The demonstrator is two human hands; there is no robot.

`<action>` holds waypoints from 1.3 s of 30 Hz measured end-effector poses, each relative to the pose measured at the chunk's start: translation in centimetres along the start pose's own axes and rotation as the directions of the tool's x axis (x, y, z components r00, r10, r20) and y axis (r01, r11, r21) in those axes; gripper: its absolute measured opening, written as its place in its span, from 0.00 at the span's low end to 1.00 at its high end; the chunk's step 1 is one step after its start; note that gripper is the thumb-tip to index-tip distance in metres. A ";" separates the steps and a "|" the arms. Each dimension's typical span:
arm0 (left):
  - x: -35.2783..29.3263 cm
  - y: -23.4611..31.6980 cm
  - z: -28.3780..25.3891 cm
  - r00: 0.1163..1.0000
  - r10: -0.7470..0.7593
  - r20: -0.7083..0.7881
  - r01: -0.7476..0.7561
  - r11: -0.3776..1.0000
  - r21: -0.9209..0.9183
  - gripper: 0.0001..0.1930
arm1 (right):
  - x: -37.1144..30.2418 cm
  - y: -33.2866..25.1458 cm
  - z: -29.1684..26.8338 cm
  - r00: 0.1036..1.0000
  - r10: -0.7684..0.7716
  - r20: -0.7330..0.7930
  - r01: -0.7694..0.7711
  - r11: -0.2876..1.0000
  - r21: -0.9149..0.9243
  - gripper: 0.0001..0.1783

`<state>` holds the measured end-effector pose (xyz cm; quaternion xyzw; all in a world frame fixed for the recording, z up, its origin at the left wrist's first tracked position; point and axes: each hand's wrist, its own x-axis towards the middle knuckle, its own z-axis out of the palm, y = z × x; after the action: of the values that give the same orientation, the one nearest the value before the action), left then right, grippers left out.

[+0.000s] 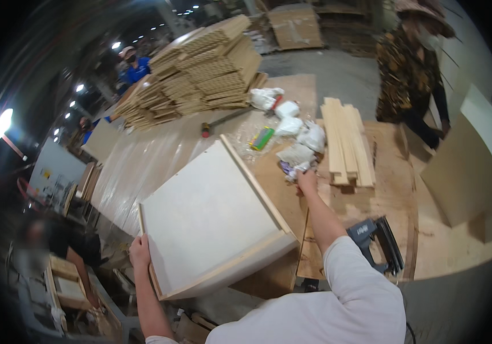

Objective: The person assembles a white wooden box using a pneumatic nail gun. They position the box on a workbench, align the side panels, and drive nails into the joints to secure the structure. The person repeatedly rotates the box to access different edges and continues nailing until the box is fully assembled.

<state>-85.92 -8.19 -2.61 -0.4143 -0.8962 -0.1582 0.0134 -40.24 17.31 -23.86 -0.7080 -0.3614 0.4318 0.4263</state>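
Observation:
A wooden box (pixel 200 212), drawer-like with a white panel and pale wood strips along its edges, lies tilted across the table's near side. My left hand (pixel 139 251) is closed round its left edge. Stretched forward, my right hand (pixel 307 180) is at a crumpled white-and-purple plastic bag (pixel 288 168). Its fingers look pressed together at the bag, and what they hold, if anything, is hidden. Beside my right forearm lies a dark nail gun (pixel 363 230). More white plastic bags (pixel 311 137) sit just beyond the right hand.
Pale wood strips (pixel 346 140) are stacked right of the bags. A hammer (pixel 206 127) and a green-and-yellow packet (pixel 261 139) lie farther back, before a tall pile of wooden slats (pixel 200 74). Co-workers stand at right (pixel 409 69), far left (pixel 137 69) and lower left (pixel 74 246). A curved panel (pixel 464 166) stands right.

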 end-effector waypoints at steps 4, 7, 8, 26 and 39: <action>0.8 0.9 -0.6 0.999 0.000 -0.051 -0.001 1.000 -0.028 0.26 | 1.8 0.3 0.3 0.996 -0.070 0.051 0.056 0.968 0.245 0.09; 2.9 4.6 -2.0 0.996 0.067 -0.053 -0.071 0.995 -0.077 0.26 | 4.2 -0.7 -1.8 0.991 -0.109 0.075 0.060 0.875 0.480 0.06; 2.7 4.1 -1.5 0.998 0.050 -0.031 -0.052 0.994 -0.096 0.26 | 3.1 -1.1 -1.3 0.977 -0.087 0.197 -0.042 0.822 0.569 0.07; -12.4 -4.3 0.8 0.992 0.126 -0.013 -0.059 0.374 -0.926 0.15 | -27.3 -19.3 -4.8 0.562 -0.522 0.641 0.008 0.779 0.627 0.17; -14.8 -4.3 6.7 0.883 0.066 -0.464 -0.469 0.102 -0.877 0.25 | -42.1 -15.4 9.4 0.313 -0.442 0.841 0.788 0.615 0.030 0.15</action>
<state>-78.72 -19.75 -12.47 -0.4497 -0.4701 -0.7543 -0.0879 -66.47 -11.18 0.52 -0.3107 -0.8326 0.4097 0.2058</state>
